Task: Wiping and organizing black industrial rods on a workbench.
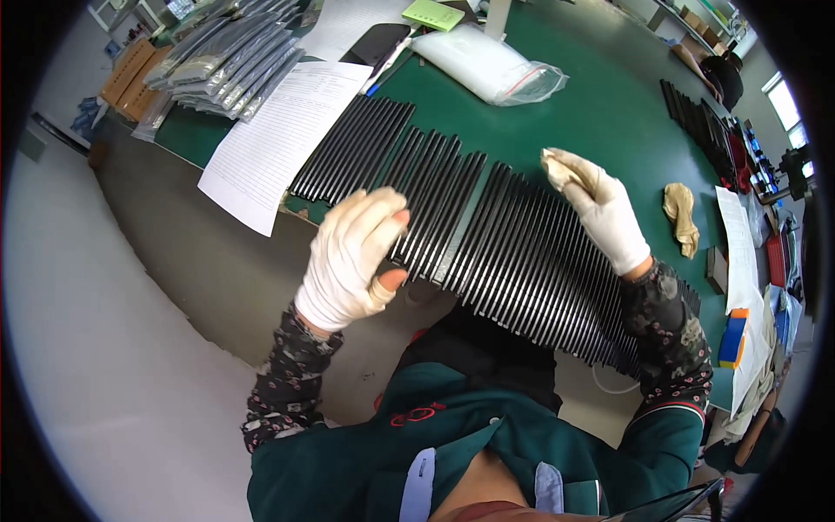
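Observation:
Black slender rods (539,252) lie side by side in a long row along the table's near edge. A gap showing a pale strip (461,228) divides them. My left hand (348,257), in a white glove with bare thumb tip and one bare fingertip, is by the near ends of the left-hand rods. Its thumb stands apart from the fingers, and I see nothing held; contact with the rods is unclear. Over the far ends of the right-hand rods is my right hand (600,204), gloved too. Its fingers are bent together at the yellowish tips; whatever they pinch is hidden.
Printed sheets (283,130) and stacked plastic-wrapped packs (230,65) occupy the left. Beyond the rods are a phone (378,43), a pen (383,76) and a clear-bagged white bundle (478,63). Rightward lie a beige glove (681,217) and a blue-orange block (733,337). Another person (724,74) is far right.

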A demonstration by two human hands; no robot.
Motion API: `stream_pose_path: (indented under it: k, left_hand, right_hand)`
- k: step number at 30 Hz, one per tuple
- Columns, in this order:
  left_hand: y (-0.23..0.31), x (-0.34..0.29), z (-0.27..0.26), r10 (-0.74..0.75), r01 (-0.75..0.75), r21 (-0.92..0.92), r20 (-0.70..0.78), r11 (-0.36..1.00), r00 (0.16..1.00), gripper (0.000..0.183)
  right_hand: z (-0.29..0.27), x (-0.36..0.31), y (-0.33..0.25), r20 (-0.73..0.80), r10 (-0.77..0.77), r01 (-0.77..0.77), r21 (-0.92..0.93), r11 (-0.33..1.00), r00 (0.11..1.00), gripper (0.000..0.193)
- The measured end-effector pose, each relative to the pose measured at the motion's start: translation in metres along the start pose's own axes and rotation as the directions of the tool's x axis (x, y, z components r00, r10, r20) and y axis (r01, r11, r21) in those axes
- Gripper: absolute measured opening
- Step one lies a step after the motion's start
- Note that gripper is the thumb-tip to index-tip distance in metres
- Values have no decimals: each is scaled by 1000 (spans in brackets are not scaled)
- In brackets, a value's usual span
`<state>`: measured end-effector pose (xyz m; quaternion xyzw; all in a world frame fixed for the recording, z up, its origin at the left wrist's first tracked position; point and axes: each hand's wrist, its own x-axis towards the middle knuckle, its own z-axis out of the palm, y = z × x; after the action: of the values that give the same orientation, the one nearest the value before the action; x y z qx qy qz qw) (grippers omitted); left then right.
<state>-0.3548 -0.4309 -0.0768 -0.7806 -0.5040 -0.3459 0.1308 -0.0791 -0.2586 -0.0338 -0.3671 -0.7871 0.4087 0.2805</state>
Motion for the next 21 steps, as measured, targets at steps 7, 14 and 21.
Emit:
stream_pose_path:
  k: [7, 14, 21]
  left_hand:
    - [-32, 38, 11, 68, -80, 23, 328, 997, 942, 62]
    - [-5, 68, 42, 74, -151, 82, 595, 985, 801, 64]
    - [1, 72, 63, 227, -259, -21, 553, 966, 802, 69]
  right_hand:
    - [3, -80, 10, 446, -302, 538, -659, 526, 843, 61]
    - [-2, -67, 19, 302, -560, 636, -401, 660, 771, 45]
    - [2, -75, 14, 340, -585, 658, -160, 736, 737, 52]
